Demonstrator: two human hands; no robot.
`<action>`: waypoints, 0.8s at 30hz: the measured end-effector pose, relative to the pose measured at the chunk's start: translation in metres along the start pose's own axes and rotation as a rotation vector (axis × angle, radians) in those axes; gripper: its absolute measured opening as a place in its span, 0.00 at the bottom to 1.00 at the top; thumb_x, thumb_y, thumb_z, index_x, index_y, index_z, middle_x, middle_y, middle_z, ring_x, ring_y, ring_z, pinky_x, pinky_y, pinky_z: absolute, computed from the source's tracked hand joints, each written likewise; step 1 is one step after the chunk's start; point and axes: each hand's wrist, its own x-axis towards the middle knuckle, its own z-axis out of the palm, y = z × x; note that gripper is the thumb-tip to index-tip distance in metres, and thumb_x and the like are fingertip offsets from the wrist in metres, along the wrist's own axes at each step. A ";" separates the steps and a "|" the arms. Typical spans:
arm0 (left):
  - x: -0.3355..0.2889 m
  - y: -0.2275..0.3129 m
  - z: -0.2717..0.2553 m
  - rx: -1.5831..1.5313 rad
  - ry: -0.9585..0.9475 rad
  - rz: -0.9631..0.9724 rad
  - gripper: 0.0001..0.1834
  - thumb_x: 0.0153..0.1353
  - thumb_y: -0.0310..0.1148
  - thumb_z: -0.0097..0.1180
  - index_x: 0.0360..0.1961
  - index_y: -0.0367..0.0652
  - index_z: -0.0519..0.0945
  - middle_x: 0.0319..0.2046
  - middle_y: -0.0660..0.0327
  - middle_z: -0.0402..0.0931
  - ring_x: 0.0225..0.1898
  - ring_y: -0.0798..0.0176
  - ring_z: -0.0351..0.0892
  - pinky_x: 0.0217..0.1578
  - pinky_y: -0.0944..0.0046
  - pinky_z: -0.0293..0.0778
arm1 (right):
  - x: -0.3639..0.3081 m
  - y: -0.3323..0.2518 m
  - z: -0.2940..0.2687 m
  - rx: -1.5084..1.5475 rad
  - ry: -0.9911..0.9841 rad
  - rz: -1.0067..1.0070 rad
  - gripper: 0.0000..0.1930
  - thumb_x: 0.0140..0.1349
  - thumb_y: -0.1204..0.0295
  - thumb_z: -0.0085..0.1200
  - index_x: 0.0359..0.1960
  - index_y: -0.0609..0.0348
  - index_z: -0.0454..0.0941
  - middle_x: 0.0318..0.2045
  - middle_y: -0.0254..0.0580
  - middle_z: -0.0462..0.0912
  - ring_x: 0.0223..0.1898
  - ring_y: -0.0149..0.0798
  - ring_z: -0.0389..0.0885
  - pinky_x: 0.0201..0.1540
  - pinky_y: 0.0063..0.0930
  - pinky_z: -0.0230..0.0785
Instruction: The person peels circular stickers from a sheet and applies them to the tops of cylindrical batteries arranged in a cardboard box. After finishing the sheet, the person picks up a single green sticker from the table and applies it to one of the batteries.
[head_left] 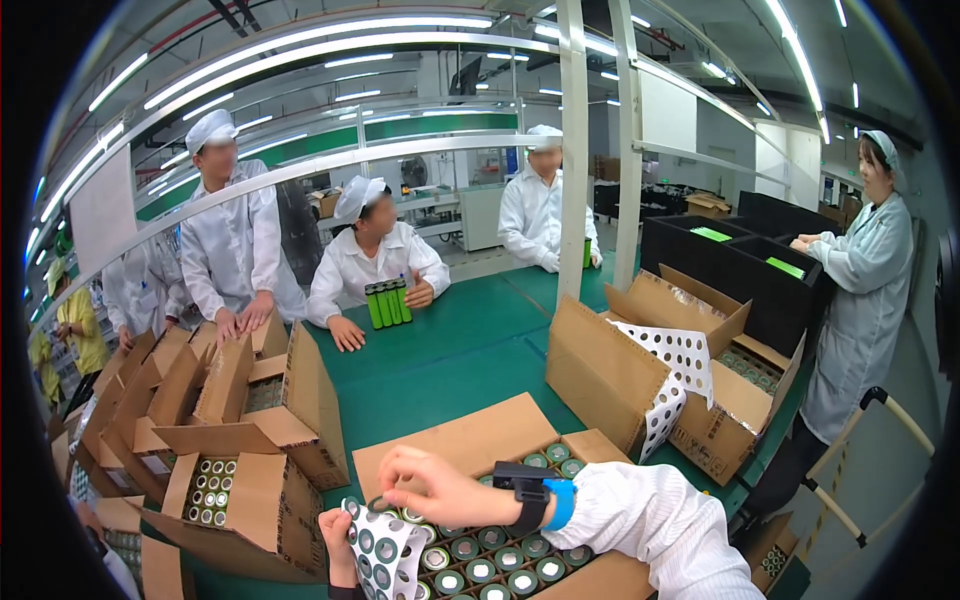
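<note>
An open cardboard box in front of me holds several upright green cylindrical cells with round silver tops. My right hand, in a white sleeve with a blue wristband and a black wrist device, reaches left over the cells with fingers curled at the top edge of a white perforated sheet. My left hand grips that sheet from below at its left side. The sheet is bent upward, half lifted off the cells.
Several more open cartons stand at the left and at the right on the green table. A seated person across the table holds a row of green cells. Others in white coats stand around; black bins at far right.
</note>
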 end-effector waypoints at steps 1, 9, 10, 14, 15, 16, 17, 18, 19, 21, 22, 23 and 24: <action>-0.002 -0.002 -0.004 -0.011 0.022 -0.011 0.15 0.54 0.32 0.50 0.15 0.34 0.74 0.13 0.67 0.70 0.13 0.78 0.62 0.15 0.77 0.53 | 0.000 -0.001 -0.004 0.010 -0.007 -0.002 0.05 0.57 0.74 0.50 0.30 0.62 0.71 0.33 0.40 0.71 0.37 0.34 0.71 0.40 0.27 0.64; -0.005 0.011 0.011 -0.100 0.004 -0.070 0.17 0.55 0.35 0.48 0.21 0.30 0.77 0.18 0.58 0.77 0.17 0.72 0.73 0.19 0.75 0.67 | -0.028 0.042 -0.002 0.356 0.031 0.461 0.06 0.59 0.73 0.52 0.32 0.63 0.73 0.26 0.30 0.75 0.29 0.21 0.71 0.31 0.14 0.64; -0.006 0.012 0.009 -0.094 0.018 -0.075 0.17 0.55 0.35 0.48 0.21 0.30 0.77 0.18 0.58 0.77 0.17 0.72 0.73 0.19 0.75 0.67 | -0.028 0.036 -0.003 0.277 -0.003 0.441 0.06 0.59 0.73 0.52 0.32 0.63 0.73 0.26 0.29 0.75 0.28 0.21 0.71 0.31 0.15 0.65; -0.003 0.005 -0.001 -0.072 -0.026 -0.041 0.18 0.54 0.37 0.47 0.21 0.28 0.77 0.17 0.56 0.77 0.17 0.69 0.74 0.21 0.72 0.69 | -0.030 0.039 -0.004 0.141 -0.049 0.429 0.05 0.58 0.74 0.52 0.33 0.63 0.72 0.24 0.31 0.76 0.28 0.22 0.72 0.31 0.18 0.66; -0.005 0.004 -0.003 -0.088 -0.039 -0.035 0.19 0.53 0.37 0.47 0.21 0.28 0.77 0.17 0.56 0.76 0.17 0.69 0.74 0.21 0.71 0.70 | -0.029 0.039 -0.006 0.102 -0.060 0.441 0.05 0.58 0.75 0.52 0.33 0.64 0.72 0.24 0.32 0.76 0.28 0.23 0.72 0.32 0.19 0.67; -0.007 0.002 -0.001 -0.130 -0.001 -0.048 0.19 0.53 0.38 0.47 0.21 0.28 0.77 0.17 0.55 0.76 0.17 0.67 0.74 0.21 0.70 0.70 | -0.028 0.030 -0.008 0.150 -0.081 0.465 0.06 0.57 0.76 0.52 0.35 0.65 0.72 0.24 0.34 0.78 0.29 0.24 0.74 0.33 0.20 0.68; -0.004 0.002 -0.005 -0.132 -0.071 -0.040 0.19 0.53 0.38 0.46 0.20 0.28 0.76 0.18 0.55 0.76 0.16 0.66 0.74 0.21 0.70 0.71 | -0.027 0.030 -0.011 0.164 -0.087 0.471 0.06 0.57 0.76 0.52 0.35 0.65 0.72 0.24 0.34 0.78 0.29 0.24 0.74 0.33 0.20 0.68; -0.003 0.003 -0.001 -0.121 -0.051 -0.058 0.20 0.53 0.38 0.46 0.20 0.28 0.76 0.17 0.55 0.76 0.16 0.66 0.74 0.21 0.70 0.71 | -0.029 0.031 -0.011 0.118 -0.065 0.477 0.06 0.57 0.76 0.52 0.35 0.65 0.73 0.25 0.36 0.79 0.29 0.26 0.75 0.33 0.21 0.68; -0.001 0.005 0.002 -0.106 -0.033 -0.074 0.20 0.53 0.39 0.46 0.19 0.28 0.75 0.17 0.55 0.76 0.16 0.66 0.74 0.21 0.69 0.72 | -0.029 0.032 -0.010 0.072 -0.043 0.480 0.06 0.57 0.76 0.52 0.35 0.65 0.73 0.25 0.38 0.80 0.29 0.27 0.77 0.34 0.22 0.69; -0.001 0.010 0.009 -0.125 -0.070 -0.061 0.21 0.54 0.39 0.45 0.20 0.28 0.76 0.18 0.55 0.76 0.18 0.66 0.76 0.21 0.69 0.72 | -0.029 0.023 -0.012 -0.046 -0.070 0.423 0.05 0.55 0.75 0.52 0.30 0.66 0.76 0.25 0.43 0.81 0.29 0.35 0.80 0.33 0.26 0.70; -0.002 0.007 0.005 -0.149 -0.077 -0.072 0.21 0.55 0.39 0.45 0.20 0.28 0.76 0.18 0.54 0.77 0.18 0.66 0.76 0.21 0.69 0.73 | -0.029 0.020 -0.012 -0.110 -0.099 0.401 0.05 0.55 0.75 0.52 0.30 0.66 0.76 0.25 0.44 0.81 0.29 0.37 0.80 0.33 0.27 0.70; -0.002 0.004 0.002 -0.173 -0.084 -0.083 0.21 0.55 0.39 0.45 0.21 0.28 0.76 0.18 0.54 0.77 0.18 0.66 0.76 0.21 0.69 0.73 | -0.029 0.018 -0.011 -0.175 -0.128 0.378 0.06 0.55 0.75 0.52 0.31 0.66 0.75 0.25 0.44 0.80 0.29 0.38 0.80 0.33 0.28 0.70; -0.002 0.009 0.009 -0.200 -0.054 -0.116 0.20 0.55 0.39 0.46 0.21 0.28 0.76 0.18 0.54 0.77 0.17 0.66 0.76 0.21 0.70 0.73 | -0.030 0.016 -0.011 -0.167 -0.130 0.378 0.06 0.55 0.75 0.52 0.31 0.66 0.75 0.25 0.44 0.80 0.29 0.38 0.80 0.33 0.28 0.70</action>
